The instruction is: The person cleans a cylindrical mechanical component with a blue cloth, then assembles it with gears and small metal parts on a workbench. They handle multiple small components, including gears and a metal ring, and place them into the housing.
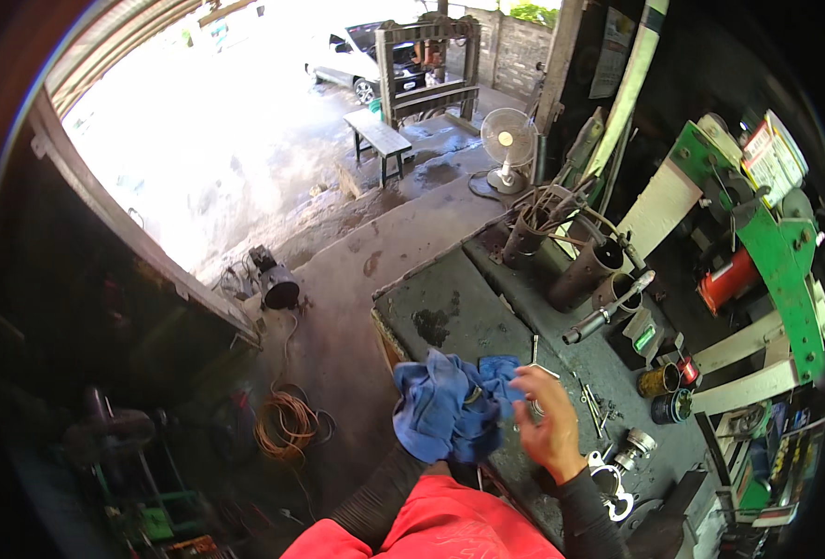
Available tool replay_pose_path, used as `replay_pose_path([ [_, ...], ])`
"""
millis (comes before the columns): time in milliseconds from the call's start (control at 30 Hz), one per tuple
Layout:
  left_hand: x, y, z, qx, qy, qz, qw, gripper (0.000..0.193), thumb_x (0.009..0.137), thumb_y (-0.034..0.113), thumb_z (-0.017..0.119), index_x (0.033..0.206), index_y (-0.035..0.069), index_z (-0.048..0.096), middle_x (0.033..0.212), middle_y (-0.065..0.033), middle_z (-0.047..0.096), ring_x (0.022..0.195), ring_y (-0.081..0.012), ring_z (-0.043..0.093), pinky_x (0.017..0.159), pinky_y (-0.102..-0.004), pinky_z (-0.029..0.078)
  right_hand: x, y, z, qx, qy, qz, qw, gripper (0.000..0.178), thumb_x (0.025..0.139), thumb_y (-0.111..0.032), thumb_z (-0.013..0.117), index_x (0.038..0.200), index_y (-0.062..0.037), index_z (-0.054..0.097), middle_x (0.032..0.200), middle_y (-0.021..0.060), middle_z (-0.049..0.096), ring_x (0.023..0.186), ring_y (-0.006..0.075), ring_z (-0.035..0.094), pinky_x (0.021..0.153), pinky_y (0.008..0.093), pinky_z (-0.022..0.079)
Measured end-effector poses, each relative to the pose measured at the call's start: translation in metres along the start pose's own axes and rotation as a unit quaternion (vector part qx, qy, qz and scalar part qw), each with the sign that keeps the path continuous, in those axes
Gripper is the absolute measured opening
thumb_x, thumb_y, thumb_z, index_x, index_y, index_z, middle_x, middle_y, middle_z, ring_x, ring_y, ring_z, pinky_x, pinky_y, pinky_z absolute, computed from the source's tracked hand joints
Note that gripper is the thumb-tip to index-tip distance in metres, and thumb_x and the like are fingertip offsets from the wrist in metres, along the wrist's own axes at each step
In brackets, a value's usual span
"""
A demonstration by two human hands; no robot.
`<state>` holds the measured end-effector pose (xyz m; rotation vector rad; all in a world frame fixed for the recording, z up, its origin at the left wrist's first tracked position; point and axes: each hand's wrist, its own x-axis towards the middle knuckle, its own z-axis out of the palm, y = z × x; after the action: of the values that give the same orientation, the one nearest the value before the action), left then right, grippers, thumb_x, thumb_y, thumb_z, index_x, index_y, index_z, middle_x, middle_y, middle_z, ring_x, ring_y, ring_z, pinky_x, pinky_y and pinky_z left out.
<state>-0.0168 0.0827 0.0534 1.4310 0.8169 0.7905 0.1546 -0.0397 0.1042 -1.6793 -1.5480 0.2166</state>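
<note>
Blue cloth (450,410) bunches over your left hand (431,445) — wrapped so fully that its grip cannot be told. Your right hand (547,424) pinches the rag's upper edge, fingers curled, above the near corner of the grimy steel workbench (459,312). Cans and tools crowd the bench's right side — open floor lies left.
</note>
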Motion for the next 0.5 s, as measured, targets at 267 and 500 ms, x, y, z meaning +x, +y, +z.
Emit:
replay_pose_path([
  [267, -0.006, 0.051, -0.045, 0.225, -0.038, 0.195, 0.954, 0.016, 0.098, 0.022, 0.062, 0.101, 0.006, 0.061, 0.095, -0.0091, 0.065, 0.091, -0.0294, 0.067, 0.08, -0.0425, 0.051, -0.052, 0.088, 0.082, 0.235, -0.059, 0.231, 0.942, 0.018, 0.096, -0.012, 0.075, 0.113, -0.0065, 0.077, 0.105, 0.0093, 0.077, 0.1, 0.0245, 0.073, 0.086, 0.0364, 0.057],
  [500, -0.013, 0.038, -0.021, 0.306, 0.04, 0.219, 0.926, 0.02, 0.097, 0.024, 0.062, 0.106, 0.006, 0.063, 0.1, -0.0104, 0.066, 0.097, -0.0305, 0.067, 0.083, -0.0436, 0.051, -0.064, 0.057, 0.118, 0.417, -0.212, 0.26, 0.845, 0.047, 0.095, -0.002, 0.074, 0.141, -0.0034, 0.065, 0.131, 0.0037, 0.072, 0.116, 0.017, 0.065, 0.102, 0.0377, 0.055],
])
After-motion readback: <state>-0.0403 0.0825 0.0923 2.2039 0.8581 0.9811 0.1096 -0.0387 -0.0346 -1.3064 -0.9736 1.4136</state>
